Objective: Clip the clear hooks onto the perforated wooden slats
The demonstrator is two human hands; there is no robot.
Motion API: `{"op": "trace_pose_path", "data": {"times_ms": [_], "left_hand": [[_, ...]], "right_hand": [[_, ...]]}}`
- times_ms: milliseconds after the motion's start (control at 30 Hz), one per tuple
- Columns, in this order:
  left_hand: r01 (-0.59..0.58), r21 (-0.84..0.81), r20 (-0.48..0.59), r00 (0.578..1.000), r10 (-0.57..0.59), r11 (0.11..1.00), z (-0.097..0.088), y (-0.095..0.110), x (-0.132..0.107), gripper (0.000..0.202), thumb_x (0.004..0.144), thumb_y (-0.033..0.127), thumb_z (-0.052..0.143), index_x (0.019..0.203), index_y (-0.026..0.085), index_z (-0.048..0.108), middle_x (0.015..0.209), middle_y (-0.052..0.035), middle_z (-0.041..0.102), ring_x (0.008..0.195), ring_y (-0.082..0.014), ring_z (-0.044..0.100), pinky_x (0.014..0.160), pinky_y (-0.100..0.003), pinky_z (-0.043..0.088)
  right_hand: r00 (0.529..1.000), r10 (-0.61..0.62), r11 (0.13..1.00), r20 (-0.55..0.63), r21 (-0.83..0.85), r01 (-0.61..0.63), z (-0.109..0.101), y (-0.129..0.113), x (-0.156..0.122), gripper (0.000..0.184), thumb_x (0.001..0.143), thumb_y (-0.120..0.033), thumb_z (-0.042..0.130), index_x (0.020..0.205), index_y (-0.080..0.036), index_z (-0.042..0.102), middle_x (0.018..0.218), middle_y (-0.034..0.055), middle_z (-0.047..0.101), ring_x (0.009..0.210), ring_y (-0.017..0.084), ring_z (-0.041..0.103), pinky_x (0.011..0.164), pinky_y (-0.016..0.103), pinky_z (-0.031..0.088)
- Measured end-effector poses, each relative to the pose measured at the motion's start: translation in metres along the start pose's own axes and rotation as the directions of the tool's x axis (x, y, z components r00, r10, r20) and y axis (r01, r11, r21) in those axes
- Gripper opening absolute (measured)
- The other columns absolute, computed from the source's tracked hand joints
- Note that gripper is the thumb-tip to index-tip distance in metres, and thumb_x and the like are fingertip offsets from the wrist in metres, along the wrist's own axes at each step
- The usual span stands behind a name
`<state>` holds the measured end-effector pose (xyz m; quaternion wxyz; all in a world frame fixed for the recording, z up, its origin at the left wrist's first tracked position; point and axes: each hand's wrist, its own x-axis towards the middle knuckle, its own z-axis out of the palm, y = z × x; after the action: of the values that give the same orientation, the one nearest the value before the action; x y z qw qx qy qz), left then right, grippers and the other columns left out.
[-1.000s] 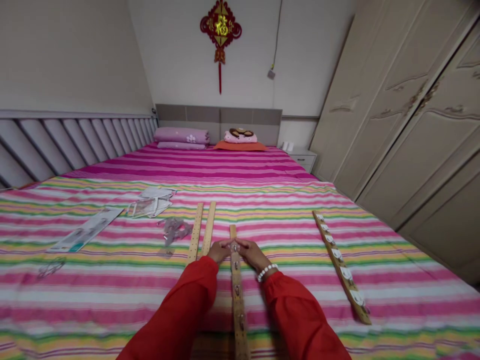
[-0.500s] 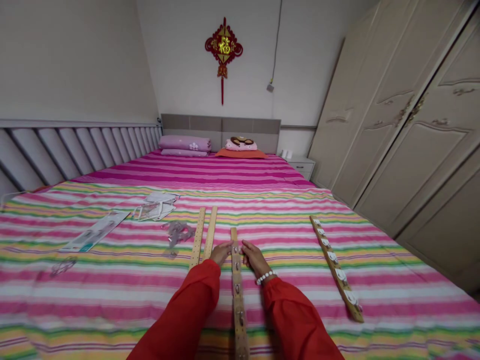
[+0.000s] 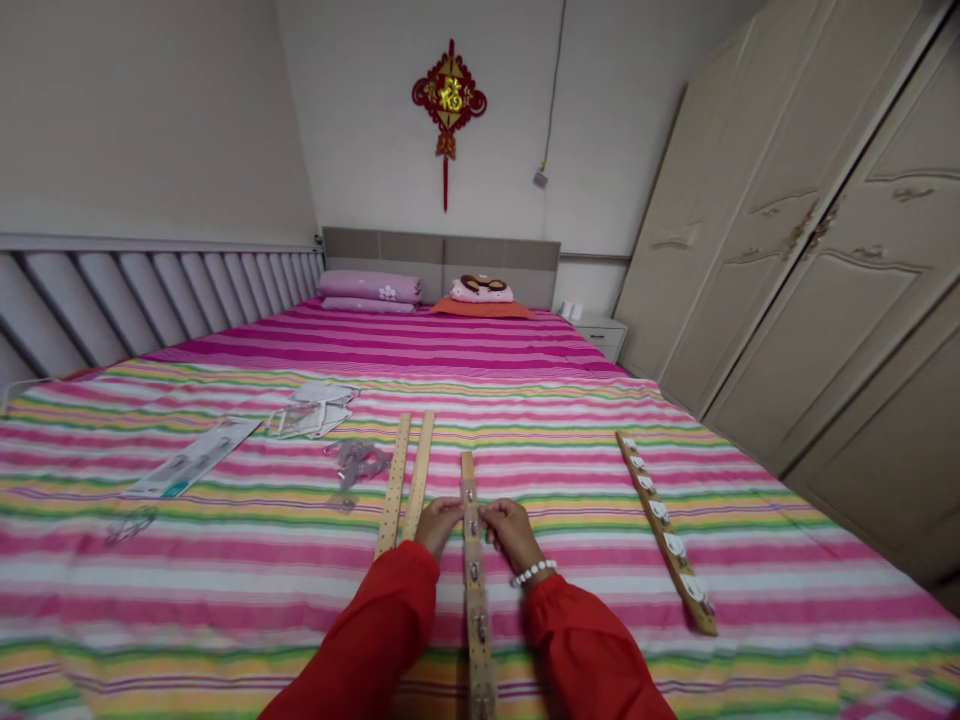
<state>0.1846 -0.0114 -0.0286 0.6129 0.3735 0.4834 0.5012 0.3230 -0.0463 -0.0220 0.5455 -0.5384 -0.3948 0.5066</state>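
Observation:
A narrow wooden strip (image 3: 478,600) with several small metal hooks on clear pads lies lengthwise in front of me. At its left edge my left hand (image 3: 439,525) is closed, with thumb and forefinger meeting the strip near one of the upper hooks. My right hand (image 3: 511,530), a white bead bracelet on its wrist, pinches at the opposite edge at about the same height. The fingertips hide part of the strip's sides. Just left of my left hand lie a strip with rows of holes (image 3: 394,480) and a plain wooden strip (image 3: 421,465), side by side.
Another wooden strip (image 3: 666,535) with white hooks lies at the right. Left are a pile of clear hook pads (image 3: 360,462), some flat packets (image 3: 313,408), a long package (image 3: 196,458) and a tangle of thin loops (image 3: 130,524). All rest on a striped bedsheet (image 3: 247,590).
Both hands have shifted slightly nearer along the strip. Their fingers, looser before, are now drawn into pinches at its edges. The view has turned a little.

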Motion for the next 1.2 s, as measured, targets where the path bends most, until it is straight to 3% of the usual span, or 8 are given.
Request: {"op": "trace_pose_path", "data": {"times_ms": [133, 500, 667, 800, 967, 1200], "left_hand": [[-0.018, 0.020, -0.035, 0.999, 0.018, 1.000, 0.001, -0.002, 0.000, 0.039, 0.035, 0.019, 0.086, 0.066, 0.012, 0.065, 0.061, -0.0031, 0.066, 0.064, -0.0168, 0.063, 0.069, -0.030, 0.049], [-0.059, 0.108, -0.057, 0.996, 0.066, 0.992, 0.003, -0.004, -0.004, 0.035, 0.041, 0.022, 0.084, 0.068, 0.014, 0.063, 0.064, -0.0014, 0.063, 0.067, -0.0152, 0.060, 0.067, -0.027, 0.048], [-0.002, 0.248, -0.122, 0.992, 0.033, 0.969, 0.007, -0.003, 0.001, 0.021, 0.050, 0.015, 0.076, 0.062, 0.016, 0.059, 0.058, 0.0014, 0.061, 0.063, -0.0142, 0.060, 0.065, -0.025, 0.047], [0.054, 0.331, -0.148, 0.989, -0.005, 0.942, 0.009, 0.001, 0.008, 0.019, 0.050, 0.009, 0.072, 0.055, 0.018, 0.056, 0.048, 0.0038, 0.056, 0.057, -0.0146, 0.058, 0.060, -0.025, 0.044], [0.101, 0.436, -0.174, 0.984, -0.026, 0.894, 0.011, 0.007, 0.010, 0.022, 0.051, 0.008, 0.070, 0.051, 0.020, 0.051, 0.046, 0.0044, 0.054, 0.053, -0.0141, 0.055, 0.056, -0.024, 0.041], [0.127, 0.562, -0.180, 0.983, -0.029, 0.818, 0.013, 0.008, 0.013, 0.030, 0.052, 0.016, 0.074, 0.049, 0.022, 0.045, 0.046, 0.0026, 0.053, 0.062, -0.0188, 0.060, 0.055, -0.025, 0.037]], "right_hand": [[1.000, 0.005, 1.000, 0.012, -0.014, -0.005, 0.001, -0.001, 0.000, 0.020, 0.063, -0.033, 0.064, 0.054, -0.019, 0.052, 0.032, -0.0073, 0.047, 0.026, 0.006, 0.032, 0.031, 0.020, 0.020], [0.999, -0.054, 0.998, 0.002, -0.012, 0.054, 0.003, 0.004, 0.006, 0.019, 0.060, -0.033, 0.065, 0.055, -0.019, 0.053, 0.039, -0.0058, 0.051, 0.030, 0.007, 0.035, 0.034, 0.021, 0.023], [0.998, -0.056, 0.998, 0.009, -0.026, 0.056, 0.003, 0.003, 0.006, 0.019, 0.061, -0.033, 0.065, 0.055, -0.020, 0.052, 0.037, -0.0066, 0.049, 0.030, 0.007, 0.034, 0.035, 0.022, 0.023], [0.996, 0.019, 1.000, 0.083, -0.009, -0.019, -0.002, -0.001, 0.003, 0.015, 0.059, -0.028, 0.065, 0.066, -0.019, 0.055, 0.035, -0.0096, 0.046, 0.030, 0.007, 0.034, 0.035, 0.021, 0.022], [0.981, 0.081, 0.993, 0.178, 0.064, -0.094, -0.008, -0.004, 0.001, 0.034, 0.049, -0.017, 0.068, 0.081, -0.017, 0.056, 0.051, -0.0085, 0.059, 0.035, 0.006, 0.042, 0.035, 0.019, 0.024], [0.984, 0.101, 0.993, 0.145, 0.052, -0.110, -0.006, -0.001, 0.002, 0.043, 0.047, -0.012, 0.073, 0.085, -0.017, 0.054, 0.050, -0.0103, 0.056, 0.035, 0.006, 0.042, 0.037, 0.020, 0.025]]}}
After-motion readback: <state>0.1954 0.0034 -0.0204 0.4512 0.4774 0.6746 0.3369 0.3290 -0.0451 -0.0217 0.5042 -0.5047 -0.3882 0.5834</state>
